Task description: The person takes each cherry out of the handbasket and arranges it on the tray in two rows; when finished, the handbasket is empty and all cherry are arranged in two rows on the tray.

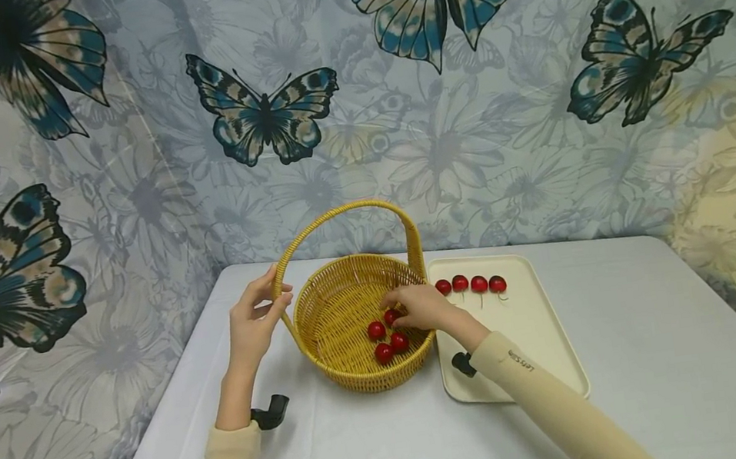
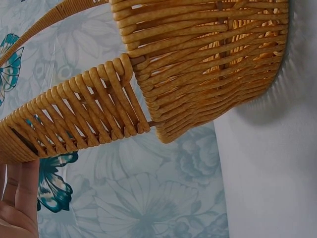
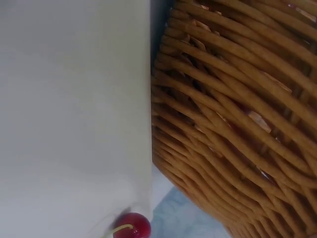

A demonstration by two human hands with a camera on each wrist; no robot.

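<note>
A yellow wicker basket (image 1: 331, 320) with a tall arched handle (image 1: 338, 213) stands on the table, slightly tilted. My left hand (image 1: 253, 324) holds the handle's left side between thumb and fingers; in the left wrist view part of this hand (image 2: 19, 198) shows beneath the woven handle (image 2: 74, 111). Inside the basket, my right hand (image 1: 418, 306) has thumb and fingers around a red cherry (image 1: 391, 317), close to the basket floor. Three other cherries lie beside it, one of them a cherry (image 1: 383, 353) nearest the front. The right hand is out of sight in its wrist view.
Right of the basket lies a cream tray (image 1: 529, 340), with several stemmed cherries (image 1: 478, 285) in a row near its far end. The right wrist view shows the basket wall (image 3: 237, 109) close against the tray (image 3: 74, 109). A butterfly-patterned cloth (image 1: 442, 158) hangs behind the table.
</note>
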